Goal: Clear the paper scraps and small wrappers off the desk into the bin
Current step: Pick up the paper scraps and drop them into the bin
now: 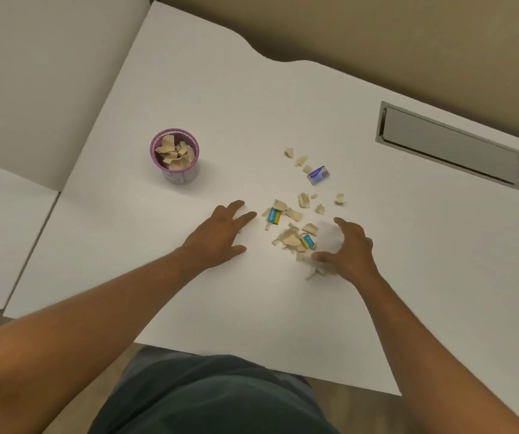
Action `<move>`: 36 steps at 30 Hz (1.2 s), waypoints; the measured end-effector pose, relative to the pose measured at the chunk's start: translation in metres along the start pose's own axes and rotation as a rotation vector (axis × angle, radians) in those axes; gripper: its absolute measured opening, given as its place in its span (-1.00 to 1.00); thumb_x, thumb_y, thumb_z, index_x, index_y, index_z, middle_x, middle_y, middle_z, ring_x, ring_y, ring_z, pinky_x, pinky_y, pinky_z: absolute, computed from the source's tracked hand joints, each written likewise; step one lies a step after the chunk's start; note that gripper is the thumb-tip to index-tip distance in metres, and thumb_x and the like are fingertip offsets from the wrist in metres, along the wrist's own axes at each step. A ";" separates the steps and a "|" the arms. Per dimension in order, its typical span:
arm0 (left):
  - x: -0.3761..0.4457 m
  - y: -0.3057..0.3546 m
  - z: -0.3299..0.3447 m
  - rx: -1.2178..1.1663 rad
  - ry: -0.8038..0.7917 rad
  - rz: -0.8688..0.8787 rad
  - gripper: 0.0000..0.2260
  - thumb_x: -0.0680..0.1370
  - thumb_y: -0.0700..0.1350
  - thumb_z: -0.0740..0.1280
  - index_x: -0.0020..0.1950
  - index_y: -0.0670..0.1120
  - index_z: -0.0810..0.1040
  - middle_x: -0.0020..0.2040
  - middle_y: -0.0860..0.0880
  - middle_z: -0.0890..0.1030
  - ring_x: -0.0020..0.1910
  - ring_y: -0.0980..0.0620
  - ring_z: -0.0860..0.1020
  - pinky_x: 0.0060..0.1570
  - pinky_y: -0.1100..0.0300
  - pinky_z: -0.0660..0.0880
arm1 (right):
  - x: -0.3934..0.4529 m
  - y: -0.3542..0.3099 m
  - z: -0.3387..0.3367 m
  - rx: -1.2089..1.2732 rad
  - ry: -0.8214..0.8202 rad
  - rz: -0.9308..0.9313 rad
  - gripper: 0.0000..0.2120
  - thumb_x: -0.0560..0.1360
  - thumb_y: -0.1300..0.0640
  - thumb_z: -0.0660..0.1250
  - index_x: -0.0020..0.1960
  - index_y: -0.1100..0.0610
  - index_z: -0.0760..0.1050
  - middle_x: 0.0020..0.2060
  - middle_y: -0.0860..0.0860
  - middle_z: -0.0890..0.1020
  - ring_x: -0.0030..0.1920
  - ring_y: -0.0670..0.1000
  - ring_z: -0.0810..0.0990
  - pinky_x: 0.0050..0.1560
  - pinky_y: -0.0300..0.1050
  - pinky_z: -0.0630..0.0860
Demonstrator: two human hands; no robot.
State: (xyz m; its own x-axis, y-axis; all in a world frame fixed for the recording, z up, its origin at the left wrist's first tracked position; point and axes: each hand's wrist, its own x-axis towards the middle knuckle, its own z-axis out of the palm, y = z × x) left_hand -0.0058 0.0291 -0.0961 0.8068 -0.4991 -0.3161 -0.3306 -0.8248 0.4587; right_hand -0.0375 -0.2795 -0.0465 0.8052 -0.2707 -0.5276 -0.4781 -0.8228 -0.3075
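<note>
Several beige paper scraps (pixel 291 238) lie scattered on the white desk (pixel 251 98), with two small blue-and-yellow wrappers (pixel 274 216) among them and a blue-grey wrapper (pixel 320 175) farther back. A small purple mesh bin (pixel 175 155), partly filled with scraps, stands to the left. My left hand (pixel 220 234) rests flat on the desk, fingers spread, just left of the pile. My right hand (pixel 350 249) is cupped at the pile's right edge, fingers apart, with a few scraps under its thumb and palm.
A grey recessed cable hatch (pixel 449 145) is set into the desk at the back right. The desk's front edge runs just before my body. A lower white surface (pixel 4 233) adjoins the desk on the left.
</note>
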 end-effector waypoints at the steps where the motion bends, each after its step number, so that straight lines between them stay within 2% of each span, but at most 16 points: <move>1: 0.005 0.009 0.002 0.026 -0.018 0.000 -0.28 0.55 0.03 0.44 0.63 0.07 0.17 0.61 -0.05 0.13 0.38 -0.13 0.31 0.14 -0.04 0.57 | 0.001 0.003 0.006 -0.018 -0.003 -0.043 0.03 0.24 -0.17 0.65 0.57 -0.04 0.23 0.51 0.03 0.30 0.52 0.10 0.25 0.39 -0.11 0.18; 3: 0.014 0.023 0.004 0.059 -0.046 -0.029 -0.34 0.57 -0.03 0.39 0.62 0.04 0.19 0.57 -0.06 0.20 0.39 -0.13 0.30 0.09 -0.06 0.59 | 0.004 0.000 0.017 -0.026 0.011 -0.123 0.07 0.24 -0.25 0.62 0.59 -0.07 0.15 0.54 0.03 0.26 0.52 0.13 0.21 0.43 -0.05 0.22; 7: 0.026 0.038 0.004 0.050 -0.003 -0.074 -0.63 0.57 -0.19 0.30 0.39 -0.11 0.50 0.30 -0.13 0.45 0.23 -0.16 0.41 0.01 -0.10 0.58 | 0.009 -0.025 0.033 -0.022 -0.020 -0.247 -0.01 0.33 -0.22 0.57 0.61 -0.10 0.13 0.56 0.02 0.20 0.52 0.14 0.16 0.42 0.02 0.34; 10: 0.028 0.040 0.007 0.098 0.031 -0.050 -0.74 0.51 -0.32 0.24 0.15 -0.19 0.61 0.05 -0.16 0.51 0.06 -0.18 0.46 -0.12 -0.11 0.54 | 0.007 -0.033 0.046 -0.181 -0.011 -0.343 -0.23 0.44 -0.07 0.50 0.57 -0.11 0.23 0.50 0.01 0.28 0.43 0.15 0.27 0.27 0.01 0.50; 13: 0.027 0.036 0.011 0.108 0.044 -0.025 -0.80 0.46 -0.37 0.25 -0.03 -0.22 0.62 -0.08 -0.16 0.52 -0.06 -0.21 0.47 -0.17 -0.15 0.52 | 0.001 -0.033 0.055 -0.233 0.043 -0.428 -0.55 0.56 0.13 0.37 0.43 -0.07 0.45 0.40 0.05 0.38 0.29 0.15 0.38 0.15 0.00 0.53; 15: 0.029 0.036 0.013 0.076 0.036 -0.035 -0.78 0.48 -0.35 0.27 0.02 -0.20 0.66 -0.05 -0.17 0.55 -0.04 -0.21 0.49 -0.13 -0.08 0.51 | -0.003 -0.034 0.057 -0.212 0.033 -0.492 -0.68 0.59 0.26 0.27 0.30 0.03 0.55 0.27 0.11 0.44 0.19 0.17 0.43 0.08 0.01 0.50; 17: 0.030 0.039 0.011 0.013 0.023 -0.090 -0.75 0.51 -0.32 0.31 0.10 -0.16 0.69 0.00 -0.16 0.59 0.02 -0.19 0.53 -0.12 0.07 0.43 | -0.003 -0.034 0.057 -0.254 0.026 -0.549 -0.73 0.60 0.31 0.21 0.21 0.12 0.57 0.18 0.13 0.49 0.15 0.18 0.46 0.05 0.02 0.51; 19: 0.029 0.041 0.006 -0.082 0.053 -0.157 -0.77 0.50 -0.30 0.35 0.09 -0.13 0.71 0.01 -0.13 0.62 0.03 -0.16 0.58 -0.11 0.14 0.41 | 0.001 -0.033 0.056 -0.260 0.049 -0.571 -0.78 0.60 0.28 0.24 0.17 0.13 0.58 0.10 0.09 0.55 0.13 0.14 0.50 -0.01 -0.04 0.52; 21: 0.023 0.042 -0.001 -0.197 0.135 -0.207 -0.80 0.48 -0.29 0.39 0.02 -0.11 0.73 -0.05 -0.09 0.65 -0.01 -0.12 0.62 -0.09 0.15 0.47 | 0.006 -0.034 0.054 -0.251 0.069 -0.587 -0.79 0.57 0.26 0.27 0.13 0.12 0.62 0.03 0.06 0.60 0.09 0.12 0.53 -0.10 -0.16 0.39; 23: 0.012 0.044 -0.014 -0.325 0.243 -0.259 -0.83 0.48 -0.28 0.41 -0.03 -0.09 0.74 -0.08 -0.06 0.68 -0.05 -0.06 0.63 -0.05 0.13 0.53 | 0.010 -0.036 0.052 -0.207 0.064 -0.559 -0.79 0.52 0.31 0.29 0.04 0.13 0.66 -0.03 0.07 0.62 0.02 0.12 0.56 -0.12 -0.18 0.32; 25: 0.000 0.044 -0.037 -0.419 0.404 -0.290 -0.86 0.49 -0.27 0.44 -0.05 -0.09 0.74 -0.08 -0.05 0.70 -0.09 0.01 0.64 -0.03 0.16 0.57 | 0.013 -0.036 0.051 -0.086 0.080 -0.514 -0.76 0.49 0.35 0.30 0.00 0.14 0.69 -0.05 0.06 0.66 0.00 0.10 0.59 -0.07 -0.15 0.41; 28: -0.012 0.033 -0.085 -0.561 0.700 -0.366 -0.89 0.48 -0.26 0.47 -0.05 -0.11 0.74 -0.13 0.02 0.70 -0.17 0.27 0.63 -0.08 0.51 0.46 | 0.015 -0.037 0.051 0.050 0.109 -0.471 -0.77 0.49 0.36 0.34 0.00 0.14 0.72 -0.02 0.02 0.71 0.03 0.06 0.65 0.01 -0.20 0.47; 30: -0.012 0.012 -0.117 -0.573 0.818 -0.450 -0.89 0.46 -0.21 0.46 -0.06 -0.07 0.75 -0.18 0.08 0.68 -0.24 0.40 0.58 -0.13 0.59 0.38 | 0.014 -0.038 0.052 0.089 0.114 -0.431 -0.79 0.51 0.33 0.36 0.00 0.11 0.72 0.01 -0.01 0.72 0.05 0.01 0.66 0.04 -0.20 0.51; 32: -0.008 -0.011 -0.138 -0.549 0.837 -0.488 -0.88 0.44 -0.18 0.46 -0.08 -0.03 0.75 -0.16 0.08 0.68 -0.24 0.34 0.58 -0.13 0.55 0.40 | 0.012 -0.041 0.051 0.163 0.130 -0.380 -0.80 0.52 0.31 0.38 0.00 0.09 0.71 -0.01 -0.05 0.72 0.00 -0.05 0.65 0.02 -0.16 0.58; 34: -0.003 -0.028 -0.149 -0.550 0.803 -0.502 -0.88 0.43 -0.19 0.46 -0.09 -0.03 0.74 -0.12 0.02 0.72 -0.21 0.22 0.62 -0.06 0.36 0.55 | 0.010 -0.044 0.049 0.217 0.127 -0.332 -0.79 0.52 0.32 0.39 0.02 0.09 0.72 -0.04 -0.06 0.72 -0.08 -0.10 0.62 -0.01 -0.16 0.60; 36: 0.002 -0.039 -0.154 -0.553 0.771 -0.517 -0.90 0.44 -0.18 0.48 -0.07 -0.06 0.74 -0.11 -0.02 0.74 -0.17 0.13 0.64 -0.03 0.24 0.61 | 0.009 -0.047 0.047 0.246 0.114 -0.310 -0.75 0.50 0.38 0.36 0.04 0.13 0.72 -0.04 -0.03 0.72 -0.10 -0.11 0.60 0.00 -0.22 0.56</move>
State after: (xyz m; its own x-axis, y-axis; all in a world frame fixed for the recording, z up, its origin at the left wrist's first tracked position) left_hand 0.0847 0.1007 0.0137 0.9400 0.3358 -0.0595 0.2491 -0.5569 0.7924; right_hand -0.0239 -0.2197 -0.0743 0.9515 -0.0939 -0.2929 -0.2651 -0.7335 -0.6258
